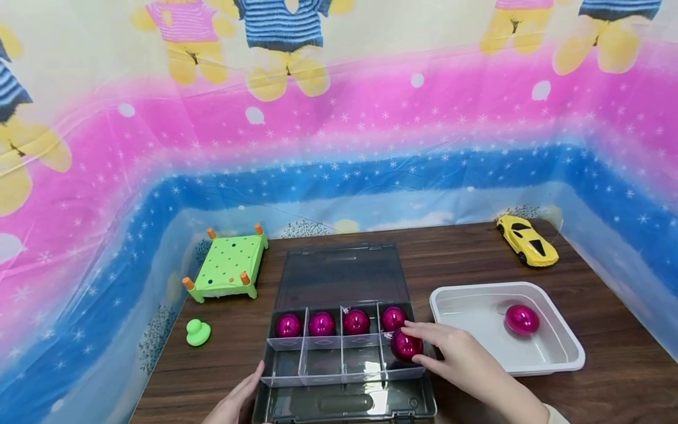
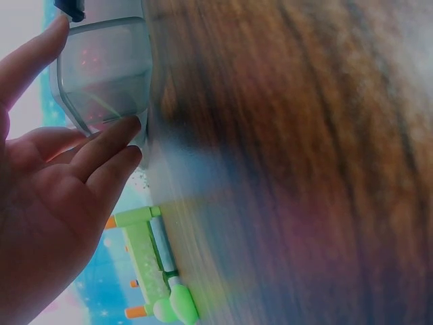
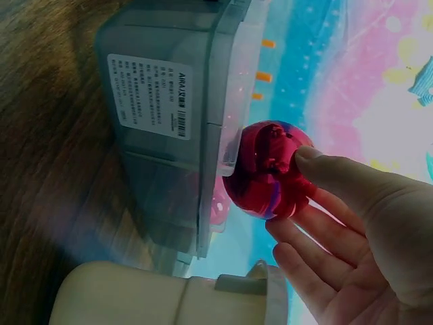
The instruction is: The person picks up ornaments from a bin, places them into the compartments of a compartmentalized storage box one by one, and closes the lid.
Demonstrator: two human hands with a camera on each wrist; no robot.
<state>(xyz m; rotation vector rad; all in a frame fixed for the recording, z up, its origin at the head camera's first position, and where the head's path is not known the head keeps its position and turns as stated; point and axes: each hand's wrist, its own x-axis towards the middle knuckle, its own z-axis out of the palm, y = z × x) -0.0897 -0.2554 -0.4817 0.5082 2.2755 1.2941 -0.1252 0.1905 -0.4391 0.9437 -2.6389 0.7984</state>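
My right hand (image 1: 450, 352) pinches a shiny magenta ball (image 3: 269, 169) between thumb and fingers, at the right end of the front row of a clear grey compartment box (image 1: 321, 381). In the right wrist view the ball sits at the height of the box's rim. Each back compartment holds a magenta ball, such as the leftmost ball (image 1: 288, 325). My left hand (image 1: 237, 400) rests its fingers against the box's left side; the left wrist view shows those fingers extended along the wall. The box's lid (image 1: 343, 277) lies folded back.
To the right stands a white tray (image 1: 461, 306) with one magenta ball (image 1: 522, 320) in it. A yellow toy car (image 1: 527, 240) is at the back right. On the left are a green toy bed (image 1: 228, 265) and a small green duck (image 1: 198, 333).
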